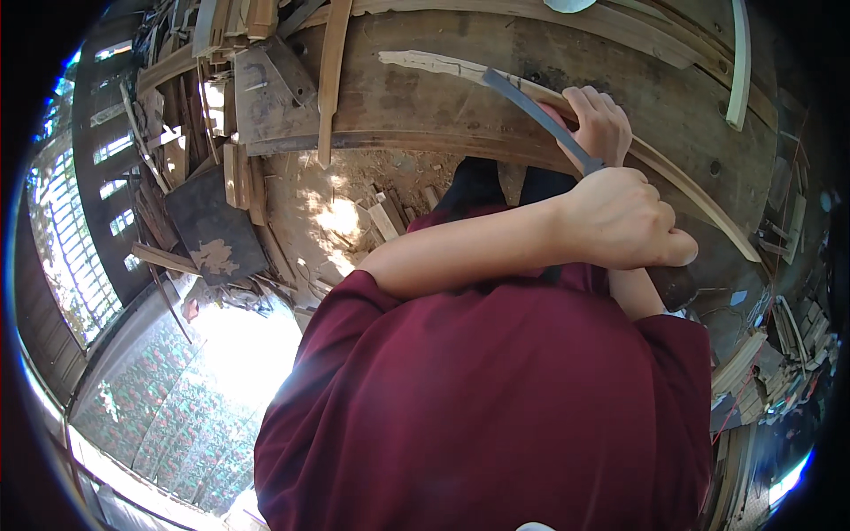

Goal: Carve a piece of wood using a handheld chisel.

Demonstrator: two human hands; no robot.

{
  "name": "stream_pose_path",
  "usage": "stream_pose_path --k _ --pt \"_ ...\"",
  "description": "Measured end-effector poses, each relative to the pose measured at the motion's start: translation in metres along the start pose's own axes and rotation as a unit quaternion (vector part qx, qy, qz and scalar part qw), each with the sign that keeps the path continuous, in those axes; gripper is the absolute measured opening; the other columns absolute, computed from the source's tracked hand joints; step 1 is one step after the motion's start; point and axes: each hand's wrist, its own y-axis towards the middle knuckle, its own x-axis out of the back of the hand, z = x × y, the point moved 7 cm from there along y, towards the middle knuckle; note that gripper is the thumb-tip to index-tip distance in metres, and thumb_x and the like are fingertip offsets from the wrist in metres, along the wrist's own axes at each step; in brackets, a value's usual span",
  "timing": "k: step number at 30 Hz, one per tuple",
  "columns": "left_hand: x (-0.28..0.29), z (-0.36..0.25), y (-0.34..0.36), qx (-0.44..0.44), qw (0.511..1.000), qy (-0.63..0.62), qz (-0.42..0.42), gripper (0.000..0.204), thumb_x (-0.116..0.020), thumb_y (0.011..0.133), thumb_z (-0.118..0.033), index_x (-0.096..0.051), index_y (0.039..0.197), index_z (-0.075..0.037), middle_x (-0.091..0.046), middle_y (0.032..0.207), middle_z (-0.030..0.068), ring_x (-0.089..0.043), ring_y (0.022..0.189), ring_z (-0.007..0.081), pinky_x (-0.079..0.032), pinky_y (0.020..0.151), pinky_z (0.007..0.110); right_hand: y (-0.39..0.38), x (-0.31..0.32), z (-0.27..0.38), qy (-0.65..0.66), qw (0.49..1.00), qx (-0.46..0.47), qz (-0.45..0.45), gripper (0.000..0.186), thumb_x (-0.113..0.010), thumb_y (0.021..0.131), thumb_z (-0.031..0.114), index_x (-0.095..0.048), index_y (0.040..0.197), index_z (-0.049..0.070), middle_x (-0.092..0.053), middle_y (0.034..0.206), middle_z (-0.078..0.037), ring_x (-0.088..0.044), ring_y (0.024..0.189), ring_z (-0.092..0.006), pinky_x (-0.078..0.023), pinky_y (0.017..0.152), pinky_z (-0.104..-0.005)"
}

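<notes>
A long, narrow wooden strip (695, 190) lies slantwise over the workbench (425, 111), its far-left end pale and rough. My right hand (604, 122) has its fingers curled round the strip about midway along. Crossing in front of my right forearm, my left hand (627, 218) is a closed fist on a tool with a long, flat grey blade (536, 112). That blade points up and left, and its tip overlaps the strip in view. Whether the blade touches the wood I cannot tell. The tool's handle is hidden in my fist.
A flat slat (334, 75) juts over the bench's front edge at left. Scrap wood (385, 217) litters the dirt floor below. Timber offcuts (252, 19) are heaped at far left, and a wood pile (739, 367) stands at right. A pale batten (740, 66) lies at far right.
</notes>
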Motion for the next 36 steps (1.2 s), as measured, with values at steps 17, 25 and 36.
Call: stream_pose_path --k 17,25,36 --pt "-0.022 0.009 -0.005 0.023 0.993 -0.052 0.108 0.017 -0.067 0.065 -0.02 -0.052 0.073 -0.016 -0.052 0.053 0.0043 -0.06 0.049 0.0252 -0.045 0.045 0.038 -0.001 -0.006 -0.002 -0.013 1.0 -0.014 0.018 0.032 -0.074 0.078 0.042 -0.061 0.08 0.013 -0.057 0.076 -0.001 -0.059 0.073 -0.0216 -0.047 0.063 -0.0348" --pt "-0.046 0.016 -0.017 0.029 0.985 -0.036 0.164 0.014 -0.066 0.065 -0.019 -0.053 0.068 -0.016 -0.053 0.052 0.0049 -0.062 0.052 0.0259 -0.046 0.045 0.038 -0.001 -0.01 -0.003 -0.033 0.999 -0.012 0.036 0.034 -0.073 0.08 0.045 -0.061 0.079 0.014 -0.055 0.075 -0.001 -0.059 0.072 -0.0206 -0.047 0.062 -0.0335" --pt "-0.06 0.023 -0.029 0.052 0.974 -0.025 0.219 0.008 -0.064 0.071 -0.019 -0.057 0.069 -0.017 -0.057 0.053 0.0045 -0.063 0.052 0.0238 -0.046 0.043 0.036 0.0 -0.012 -0.001 -0.022 0.999 -0.016 0.032 0.035 -0.072 0.081 0.045 -0.06 0.079 0.013 -0.056 0.076 -0.001 -0.059 0.073 -0.0207 -0.047 0.063 -0.0328"
